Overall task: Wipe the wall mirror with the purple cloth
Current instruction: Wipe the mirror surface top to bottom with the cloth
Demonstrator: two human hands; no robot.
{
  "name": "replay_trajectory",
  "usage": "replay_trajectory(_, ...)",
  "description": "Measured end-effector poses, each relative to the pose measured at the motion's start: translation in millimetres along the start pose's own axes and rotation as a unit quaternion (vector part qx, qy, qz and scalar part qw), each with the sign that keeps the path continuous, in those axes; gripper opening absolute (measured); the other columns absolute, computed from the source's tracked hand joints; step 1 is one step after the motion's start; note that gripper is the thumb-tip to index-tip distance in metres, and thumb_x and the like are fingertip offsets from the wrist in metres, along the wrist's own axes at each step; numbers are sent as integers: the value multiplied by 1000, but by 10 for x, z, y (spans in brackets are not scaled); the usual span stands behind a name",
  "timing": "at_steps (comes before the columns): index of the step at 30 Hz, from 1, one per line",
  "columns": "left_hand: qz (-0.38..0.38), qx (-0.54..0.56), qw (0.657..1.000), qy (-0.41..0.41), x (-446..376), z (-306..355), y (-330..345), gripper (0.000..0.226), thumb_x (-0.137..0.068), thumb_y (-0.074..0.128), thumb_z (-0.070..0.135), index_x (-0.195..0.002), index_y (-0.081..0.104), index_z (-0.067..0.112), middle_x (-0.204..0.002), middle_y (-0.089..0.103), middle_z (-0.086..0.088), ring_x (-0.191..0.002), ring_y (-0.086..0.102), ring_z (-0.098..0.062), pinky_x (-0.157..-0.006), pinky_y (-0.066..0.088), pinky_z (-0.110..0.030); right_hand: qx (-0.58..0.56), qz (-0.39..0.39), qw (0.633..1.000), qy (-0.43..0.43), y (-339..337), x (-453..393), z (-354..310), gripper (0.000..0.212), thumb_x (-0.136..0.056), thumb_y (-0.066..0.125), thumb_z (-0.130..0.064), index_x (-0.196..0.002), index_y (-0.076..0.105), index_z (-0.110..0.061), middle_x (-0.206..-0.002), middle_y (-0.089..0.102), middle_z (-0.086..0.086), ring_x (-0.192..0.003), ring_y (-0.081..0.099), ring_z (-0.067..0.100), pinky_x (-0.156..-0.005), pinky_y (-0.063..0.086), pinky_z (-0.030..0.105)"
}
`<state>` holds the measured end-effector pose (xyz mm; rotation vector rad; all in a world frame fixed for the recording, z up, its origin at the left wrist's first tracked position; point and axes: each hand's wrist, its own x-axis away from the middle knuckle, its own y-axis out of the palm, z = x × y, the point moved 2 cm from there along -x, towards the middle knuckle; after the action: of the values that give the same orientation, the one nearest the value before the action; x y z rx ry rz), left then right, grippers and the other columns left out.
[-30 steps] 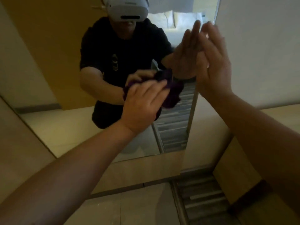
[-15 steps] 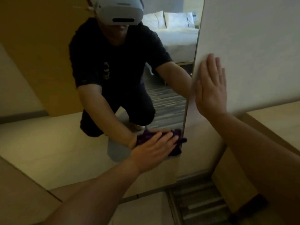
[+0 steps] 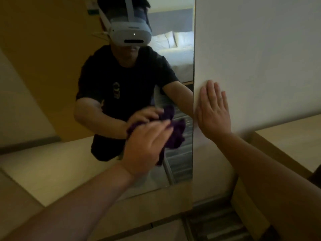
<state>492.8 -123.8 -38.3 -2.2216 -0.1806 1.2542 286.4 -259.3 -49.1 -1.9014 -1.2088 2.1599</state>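
Note:
The tall wall mirror (image 3: 52, 87) fills the left and centre of the head view, its right edge running down the middle. My left hand (image 3: 145, 146) presses the crumpled purple cloth (image 3: 177, 134) flat against the glass near the mirror's lower right part. The cloth sticks out to the right of my fingers and is partly hidden under my palm. My right hand (image 3: 212, 110) lies flat, fingers apart, on the white wall just right of the mirror's edge. The mirror reflects a person with a headset and both arms.
The white wall (image 3: 260, 49) stands to the right of the mirror. A light wooden counter (image 3: 291, 140) juts out at the right. Below the mirror run a wooden base panel (image 3: 156, 206) and striped carpet (image 3: 217, 226). A bed shows in the reflection.
My left hand has carried the cloth back up the glass from the mirror's bottom edge. My right hand, lifted off a second ago, stays flat on the wall.

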Motion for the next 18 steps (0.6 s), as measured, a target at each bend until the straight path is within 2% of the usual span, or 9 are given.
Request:
replay_trajectory(3,159,-67,985,-10,-958,-424,-547,23,-101,54,7,-119,68,2,-126,64,-18,-119,54,-32,-101,44,-46,-4,-3,1000,3,-20,-5,-14,62,-106,31,-33,-157,6,-8,-164,3,17,-152,-3,32,-123,4,51)
replay_trajectory(5,195,-126,973,0,-1425,-654,-675,26,-103,53,8,-125,64,4,-131,62,-15,-124,53,-31,-104,44,-44,-3,0,1000,1,-22,-10,-15,63,-105,32,-34,-156,8,-7,-164,5,18,-152,-2,33,-123,3,50)
replay_trajectory(7,137,-175,975,-4,-1687,-756,-627,34,-104,41,11,-134,57,8,-141,55,-13,-132,48,-33,-111,38,-47,-14,27,1000,-3,-18,-11,-18,61,-104,37,-30,-155,15,-5,-163,10,19,-151,3,35,-123,6,51)
replay_trajectory(9,79,-207,975,1,-1659,-684,-439,44,-107,24,16,-143,47,9,-151,44,-15,-140,39,-35,-115,30,-52,-19,46,999,-3,8,-13,-6,60,-103,40,-28,-154,19,-4,-162,13,19,-151,6,35,-123,7,51)
replay_trajectory(10,50,-203,978,23,-1529,-581,-286,45,-107,21,17,-145,45,8,-152,41,-17,-141,36,-37,-116,28,-54,-18,53,998,-4,25,-13,13,59,-103,42,-27,-154,22,-4,-162,14,19,-151,7,35,-123,8,51)
replay_trajectory(13,-43,-166,977,129,-777,-102,285,45,-106,27,18,-147,41,5,-154,36,-21,-142,33,-42,-116,26,-56,-10,58,998,-30,75,-2,95,64,-100,52,-28,-154,26,-4,-161,13,19,-151,7,34,-123,7,49)
replay_trajectory(15,-101,-141,971,166,-167,210,658,46,-104,28,18,-146,42,7,-155,35,-19,-143,32,-39,-118,22,-53,1,65,997,-51,78,8,151,64,-101,53,-25,-153,23,-4,-161,13,18,-151,5,32,-124,6,47)
replay_trajectory(18,-192,-136,952,195,602,564,1109,55,-98,52,28,-149,40,10,-157,32,-16,-145,27,-35,-120,9,-51,0,73,996,-55,87,19,183,58,-104,44,-25,-153,22,-3,-161,13,19,-150,3,30,-124,5,46)
